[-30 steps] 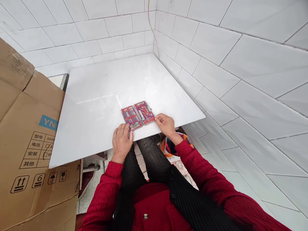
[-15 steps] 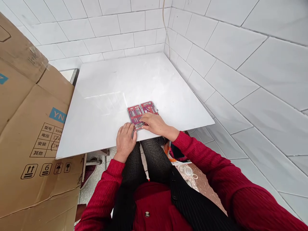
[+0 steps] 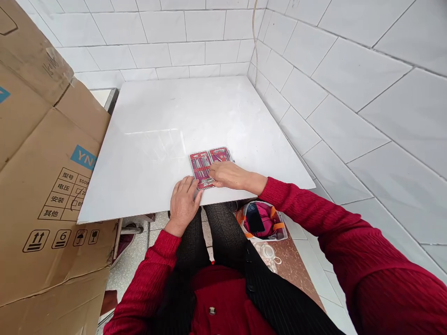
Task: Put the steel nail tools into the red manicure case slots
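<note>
An open manicure set (image 3: 199, 163) lies on the white tabletop near its front edge. Slim metal tools fill its red-lined left half, with nail clippers at the near end. Larger tools, hard to tell apart, show in the right half. My left hand (image 3: 184, 201) rests at the table edge, fingers stretched out, with its fingertips by the case's near left corner. Across the middle and near right of the case lies my right hand (image 3: 228, 175). Its fingers are bent together over the tools and hide part of them; what they grip, if anything, is hidden.
A large cardboard box (image 3: 52, 223) stands along the left side of the white table (image 3: 150, 107). Tiled walls (image 3: 349, 93) close off the back and right. Below on the right are a bag (image 3: 275, 218) holding a phone (image 3: 254, 217) and a clear cup (image 3: 268, 251).
My right hand has shifted slightly over the case, its fingers more bunched, and more of the right half's tools show. The camera view has turned a little, bringing the bag into fuller view.
</note>
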`<action>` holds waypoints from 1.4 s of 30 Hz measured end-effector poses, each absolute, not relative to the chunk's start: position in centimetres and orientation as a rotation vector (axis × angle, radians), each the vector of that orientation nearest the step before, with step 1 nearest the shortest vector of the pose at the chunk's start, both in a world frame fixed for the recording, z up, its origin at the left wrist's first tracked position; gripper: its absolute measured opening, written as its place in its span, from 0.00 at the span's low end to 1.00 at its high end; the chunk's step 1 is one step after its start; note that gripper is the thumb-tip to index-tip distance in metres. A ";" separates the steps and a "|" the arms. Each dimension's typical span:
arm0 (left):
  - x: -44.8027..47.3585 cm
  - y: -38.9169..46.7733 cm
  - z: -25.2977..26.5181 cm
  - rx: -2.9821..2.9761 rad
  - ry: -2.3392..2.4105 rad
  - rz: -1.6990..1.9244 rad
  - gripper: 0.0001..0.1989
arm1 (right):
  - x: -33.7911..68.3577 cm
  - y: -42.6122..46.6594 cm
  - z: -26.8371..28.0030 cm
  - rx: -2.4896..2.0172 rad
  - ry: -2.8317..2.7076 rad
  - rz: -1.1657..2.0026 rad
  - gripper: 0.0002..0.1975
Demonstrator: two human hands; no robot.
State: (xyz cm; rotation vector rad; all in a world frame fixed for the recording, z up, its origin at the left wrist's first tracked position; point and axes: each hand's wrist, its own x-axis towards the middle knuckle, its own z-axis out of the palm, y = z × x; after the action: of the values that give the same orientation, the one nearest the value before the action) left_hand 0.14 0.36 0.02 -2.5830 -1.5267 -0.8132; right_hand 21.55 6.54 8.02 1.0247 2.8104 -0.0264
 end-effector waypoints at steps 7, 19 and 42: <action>0.2 0.1 0.1 -2.588 -1.542 -0.771 0.18 | 23.3 6.8 10.2 1.060 2.698 -0.024 0.08; -0.2 -0.3 -0.7 -2.537 -1.401 -0.817 0.15 | 12.6 9.0 9.6 1.447 2.771 -0.104 0.14; -0.3 -0.4 -1.4 -2.579 -1.399 -0.855 0.16 | 13.7 11.9 8.2 1.906 2.326 -0.162 0.19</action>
State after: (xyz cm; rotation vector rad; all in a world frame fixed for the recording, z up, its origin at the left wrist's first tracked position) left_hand -0.32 -0.37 -1.44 -2.5795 -1.3992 -0.8554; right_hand 13.66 11.94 8.24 1.9061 2.3260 -0.1620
